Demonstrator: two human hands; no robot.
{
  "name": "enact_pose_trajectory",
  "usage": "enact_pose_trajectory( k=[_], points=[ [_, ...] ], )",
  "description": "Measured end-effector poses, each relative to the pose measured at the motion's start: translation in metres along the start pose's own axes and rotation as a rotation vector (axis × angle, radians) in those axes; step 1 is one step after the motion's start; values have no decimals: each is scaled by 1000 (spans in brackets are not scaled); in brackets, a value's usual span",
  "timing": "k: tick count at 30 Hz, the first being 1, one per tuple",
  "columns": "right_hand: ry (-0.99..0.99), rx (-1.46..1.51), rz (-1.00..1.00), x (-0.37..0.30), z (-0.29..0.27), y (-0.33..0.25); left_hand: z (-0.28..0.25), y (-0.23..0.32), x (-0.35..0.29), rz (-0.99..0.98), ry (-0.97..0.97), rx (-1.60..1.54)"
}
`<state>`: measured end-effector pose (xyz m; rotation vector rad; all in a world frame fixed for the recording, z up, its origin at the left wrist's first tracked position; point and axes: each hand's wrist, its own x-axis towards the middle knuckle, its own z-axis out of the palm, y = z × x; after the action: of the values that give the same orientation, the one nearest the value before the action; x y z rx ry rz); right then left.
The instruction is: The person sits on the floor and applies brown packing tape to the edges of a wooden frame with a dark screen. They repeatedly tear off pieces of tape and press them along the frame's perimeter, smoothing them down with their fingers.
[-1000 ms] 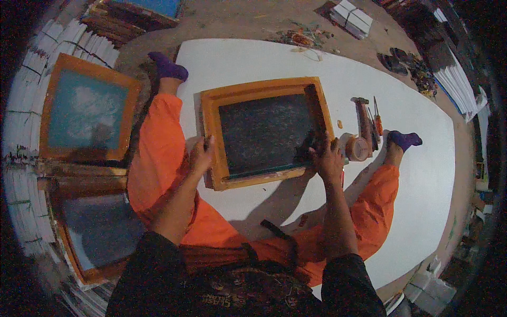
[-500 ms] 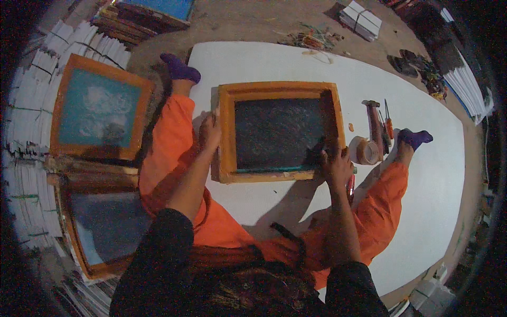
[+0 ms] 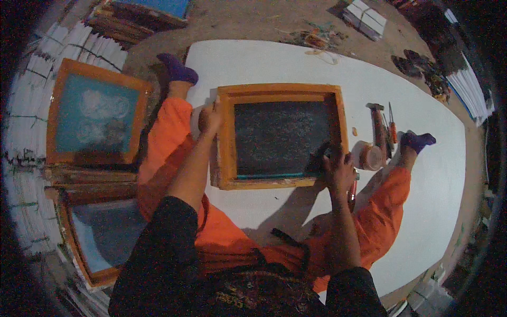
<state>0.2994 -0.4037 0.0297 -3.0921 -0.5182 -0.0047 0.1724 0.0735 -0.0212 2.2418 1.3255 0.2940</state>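
Observation:
A wooden frame [image 3: 226, 137] with a dark panel [image 3: 274, 132] set inside it lies between my legs on a white board [image 3: 243, 61]. Pale smudges cover the panel, and a thin blue-green strip shows along its near edge. My left hand [image 3: 210, 119] is closed on the frame's left side, its fingertips partly hidden. At the near right corner my right hand [image 3: 340, 171] grips the frame, fingers bent over the edge. Beside that hand a small red object [image 3: 352, 193] lies on the board. To the right are a roll of tape [image 3: 371, 156], a hammer [image 3: 378, 124] and a screwdriver [image 3: 392, 129].
To the left leans a framed blue-green screen [image 3: 97, 113], with another framed panel [image 3: 111, 232] nearer me. Stacks of white paper [image 3: 26, 127] line the left side. A tied bundle [image 3: 365, 20], tangled scraps [image 3: 317, 37] and dark footwear [image 3: 406, 63] lie on the floor beyond the board.
The whole view has shifted slightly. The frame sits flatter to the view and a little lower, with both hands keeping their places on it.

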Motion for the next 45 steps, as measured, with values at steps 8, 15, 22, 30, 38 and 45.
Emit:
enact_pose_trajectory(
  k=[8,15,22,30,38,45],
  points=[
    [235,225,-85,4,8,43,-25,-6,-22,209,-24,-174],
    [375,-6,123,69,-20,90,0,-87,-40,161,138,-355],
    [184,-102,277,111,-6,107,-27,-23,-99,-36,24,-600],
    [284,470,166,95,-13,116,-47,12,-121,-157,-46,-616],
    [273,1404,120,48,-83,118,-85,118,-194,51,-151,-634],
    [216,1551,21,7,-125,81,14,60,-269,651,-380,-196]
  ],
)
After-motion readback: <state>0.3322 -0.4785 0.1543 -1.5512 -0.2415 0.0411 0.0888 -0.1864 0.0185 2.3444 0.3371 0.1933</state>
